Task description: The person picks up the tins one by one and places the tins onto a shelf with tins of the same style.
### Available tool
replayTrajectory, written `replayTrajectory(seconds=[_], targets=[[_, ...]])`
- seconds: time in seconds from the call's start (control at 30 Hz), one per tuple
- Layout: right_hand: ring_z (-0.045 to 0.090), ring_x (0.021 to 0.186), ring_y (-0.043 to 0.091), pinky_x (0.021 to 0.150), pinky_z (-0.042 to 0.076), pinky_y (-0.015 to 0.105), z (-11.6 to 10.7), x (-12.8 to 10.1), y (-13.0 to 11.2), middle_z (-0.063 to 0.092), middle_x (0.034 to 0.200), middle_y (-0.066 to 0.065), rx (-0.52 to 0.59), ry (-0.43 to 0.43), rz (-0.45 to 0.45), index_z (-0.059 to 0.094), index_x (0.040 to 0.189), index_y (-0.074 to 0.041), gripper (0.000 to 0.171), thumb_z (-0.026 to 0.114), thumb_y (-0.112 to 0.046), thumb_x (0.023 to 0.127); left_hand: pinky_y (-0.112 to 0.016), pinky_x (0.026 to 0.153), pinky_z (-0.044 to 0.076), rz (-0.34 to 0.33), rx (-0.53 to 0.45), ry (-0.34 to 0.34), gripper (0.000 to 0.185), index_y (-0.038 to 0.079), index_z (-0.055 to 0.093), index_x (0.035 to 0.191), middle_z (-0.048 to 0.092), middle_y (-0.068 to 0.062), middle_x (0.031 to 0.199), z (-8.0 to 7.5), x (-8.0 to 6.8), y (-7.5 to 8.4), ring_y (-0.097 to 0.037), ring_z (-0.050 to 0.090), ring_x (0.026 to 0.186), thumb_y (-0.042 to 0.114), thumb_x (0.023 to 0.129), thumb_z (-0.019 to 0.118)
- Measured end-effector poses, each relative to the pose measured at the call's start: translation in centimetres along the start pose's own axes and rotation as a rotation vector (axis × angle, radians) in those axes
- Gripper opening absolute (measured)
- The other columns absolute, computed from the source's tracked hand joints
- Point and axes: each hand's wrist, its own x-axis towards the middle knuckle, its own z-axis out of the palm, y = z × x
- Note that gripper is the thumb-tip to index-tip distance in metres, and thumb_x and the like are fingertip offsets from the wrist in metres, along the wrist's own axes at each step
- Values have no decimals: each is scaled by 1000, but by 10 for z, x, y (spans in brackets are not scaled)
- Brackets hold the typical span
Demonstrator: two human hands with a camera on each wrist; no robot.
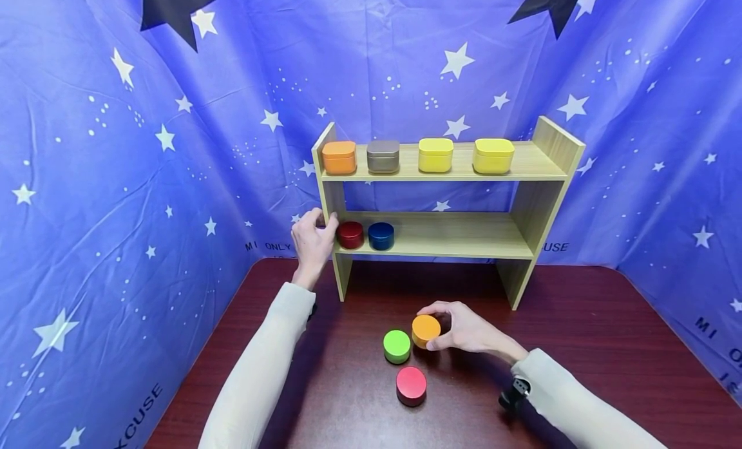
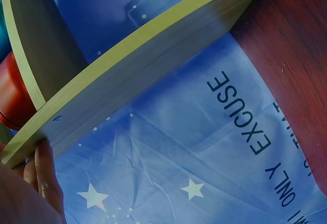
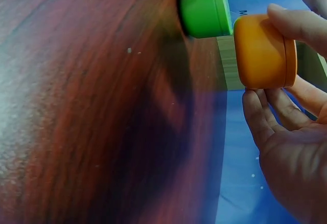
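The round orange tin [image 1: 426, 330] sits on the dark wooden table [image 1: 580, 346], in front of the shelf unit, with the right hand [image 1: 466, 330] curled round it: thumb on the far side, fingers [image 3: 271, 114] on the near side, in a side pinch. The wrist view shows the grip bearing on the smooth wall of the tin near its lid, so I judge the likeliest fault to be a slip, or the lid coming away if it is only a loose fit.

The green tin [image 1: 397, 346] stands just beside the orange one, almost touching, and the red tin [image 1: 411, 384] is a little nearer the person. Any sideways drag could knock the green tin and send it sliding.

The left hand [image 1: 313, 239] holds the left upright of the wooden shelf [image 1: 440, 233], fingers wrapped round its edge, next to the dark red tin [image 1: 350, 234] and blue tin [image 1: 380, 236] on the lower board. A tug there might rock the light frame and shift the orange box [image 1: 339, 156], grey box [image 1: 383, 156] and two yellow boxes [image 1: 435, 154] on the top board, which has no front lip.
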Motion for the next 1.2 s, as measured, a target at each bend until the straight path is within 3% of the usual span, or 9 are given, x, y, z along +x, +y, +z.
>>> replayTrajectory(seconds=[0.3, 0.77, 1.2], targets=[[68, 95, 4, 89, 54, 21, -7, 7, -8, 77, 118, 11, -6, 24, -10, 71, 134, -5, 57, 91, -19, 82, -51, 66, 42, -2, 2, 4, 34, 1, 58, 69, 58, -21, 67, 0, 0, 0, -43, 57, 64, 22, 90, 73], [69, 93, 5, 87, 56, 22, -21, 21, -25, 79, 114, 9, -46, 67, -19, 72, 132, -6, 56, 92, -20, 82, -46, 64, 40, 8, -10, 23, 34, 1, 57, 68, 57, -19, 65, 2, 0, -1, -41, 56, 62, 21, 90, 74], [69, 93, 5, 88, 53, 19, -34, 33, -41, 80, 115, 10, -65, 105, -44, 72, 133, -4, 58, 92, -19, 81, -54, 67, 45, -10, 1, 4, 32, 0, 61, 70, 62, -21, 68, 0, 0, 0, -44, 60, 64, 22, 90, 74]])
